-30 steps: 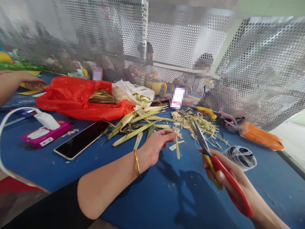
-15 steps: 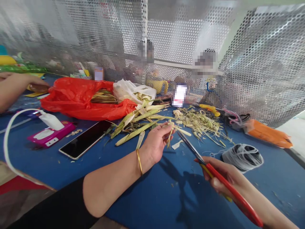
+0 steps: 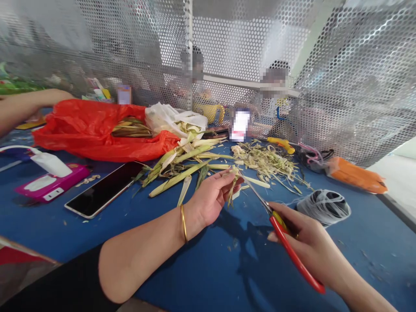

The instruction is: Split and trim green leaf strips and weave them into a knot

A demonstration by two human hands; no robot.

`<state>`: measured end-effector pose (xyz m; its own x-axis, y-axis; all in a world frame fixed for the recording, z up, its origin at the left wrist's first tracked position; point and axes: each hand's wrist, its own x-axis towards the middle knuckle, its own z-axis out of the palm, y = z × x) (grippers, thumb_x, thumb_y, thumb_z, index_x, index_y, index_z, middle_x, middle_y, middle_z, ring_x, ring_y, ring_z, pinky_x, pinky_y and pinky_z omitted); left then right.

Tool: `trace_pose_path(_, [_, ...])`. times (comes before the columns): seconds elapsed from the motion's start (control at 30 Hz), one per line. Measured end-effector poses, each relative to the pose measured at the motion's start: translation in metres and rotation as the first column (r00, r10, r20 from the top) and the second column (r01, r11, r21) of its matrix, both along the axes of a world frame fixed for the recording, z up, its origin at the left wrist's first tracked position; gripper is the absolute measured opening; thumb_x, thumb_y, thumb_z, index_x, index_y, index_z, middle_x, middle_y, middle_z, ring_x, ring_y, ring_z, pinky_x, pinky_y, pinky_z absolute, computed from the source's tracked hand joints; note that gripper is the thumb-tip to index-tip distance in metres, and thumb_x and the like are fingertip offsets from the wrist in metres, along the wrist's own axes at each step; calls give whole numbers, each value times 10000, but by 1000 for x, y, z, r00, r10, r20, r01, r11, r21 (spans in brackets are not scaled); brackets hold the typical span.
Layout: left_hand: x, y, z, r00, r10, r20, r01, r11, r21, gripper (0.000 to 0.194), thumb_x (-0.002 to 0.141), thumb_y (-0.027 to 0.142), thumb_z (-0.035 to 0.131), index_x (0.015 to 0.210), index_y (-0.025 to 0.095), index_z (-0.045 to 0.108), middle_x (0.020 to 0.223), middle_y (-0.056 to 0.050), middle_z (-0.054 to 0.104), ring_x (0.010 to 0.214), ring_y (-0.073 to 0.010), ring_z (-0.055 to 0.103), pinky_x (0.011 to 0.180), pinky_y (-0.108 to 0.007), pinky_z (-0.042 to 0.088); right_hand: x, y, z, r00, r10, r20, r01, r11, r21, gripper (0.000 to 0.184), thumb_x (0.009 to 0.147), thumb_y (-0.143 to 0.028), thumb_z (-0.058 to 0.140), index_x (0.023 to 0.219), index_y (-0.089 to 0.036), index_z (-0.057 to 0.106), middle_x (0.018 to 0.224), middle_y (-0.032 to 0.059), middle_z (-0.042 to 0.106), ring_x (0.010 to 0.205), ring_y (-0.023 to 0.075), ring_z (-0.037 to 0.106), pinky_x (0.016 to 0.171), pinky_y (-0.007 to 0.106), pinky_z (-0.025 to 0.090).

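Observation:
My left hand [image 3: 211, 199], a gold bangle at its wrist, pinches a small knotted bundle of dry corn-husk strips [image 3: 232, 190] between thumb and fingers. Short ends hang below the fingertips. My right hand [image 3: 305, 238] is wrapped round scissors [image 3: 286, 249] with red outer and yellow inner handles. The scissor tips reach the right side of the bundle; whether they touch it I cannot tell. A pale husk strip [image 3: 258, 181] lies just beyond the blades. Behind my left hand is a pile of longer husk leaves [image 3: 182, 167].
Husk trimmings [image 3: 269, 162] heap beyond the scissors. A spool of grey thread [image 3: 325, 208] and an orange packet [image 3: 357, 175] lie right. Leftward are a red plastic bag [image 3: 84, 143], a phone [image 3: 100, 190] and a magenta box [image 3: 52, 184]. A co-worker's arm [image 3: 29, 106] reaches in at far left.
The scissors have turned in my right hand and their tips have come closer to the husk bundle. My left hand keeps its pinch. The whole view has shifted slightly.

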<state>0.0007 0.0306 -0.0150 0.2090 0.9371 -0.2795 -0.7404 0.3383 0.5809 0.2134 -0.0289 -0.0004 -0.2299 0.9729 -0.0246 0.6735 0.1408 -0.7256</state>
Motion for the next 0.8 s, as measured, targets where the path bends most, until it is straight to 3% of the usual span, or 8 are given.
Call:
trace_pose_path(0.33, [-1, 1, -1, 999, -31, 19, 30, 999, 17, 67, 815, 72, 614, 826, 122, 657, 806, -53, 712, 803, -135, 690, 769, -230, 539, 2, 0, -1, 999, 32, 6, -32, 999, -8, 464, 783, -435, 646, 1171, -180, 652, 948, 45, 697, 816, 233, 638, 665, 294, 537])
trace_pose_path(0.57, [-1, 0, 0, 999, -36, 11, 36, 999, 13, 75, 820, 75, 609, 828, 123, 667, 804, -54, 716, 815, -134, 691, 768, -223, 540, -1, -2, 1, 999, 36, -18, -37, 999, -15, 408, 792, -446, 628, 1088, -169, 675, 886, 34, 678, 767, 211, 620, 635, 276, 524])
trace_pose_path(0.7, [-1, 1, -1, 999, -44, -7, 44, 999, 22, 70, 818, 88, 615, 836, 121, 674, 806, -57, 718, 785, -135, 688, 773, -236, 541, -1, -2, 1, 999, 50, -12, -50, 999, -12, 422, 799, -461, 618, 1093, -164, 673, 804, 27, 654, 787, 223, 615, 633, 274, 517])
trace_pose_path(0.8, [-2, 2, 0, 999, -36, -21, 36, 999, 33, 69, 813, 91, 619, 842, 117, 676, 812, -58, 718, 768, -137, 685, 765, -246, 542, 0, -2, -1, 999, 45, 0, -45, 999, -3, 462, 800, -455, 624, 1158, -165, 654, 861, 36, 669, 780, 219, 615, 637, 277, 518])
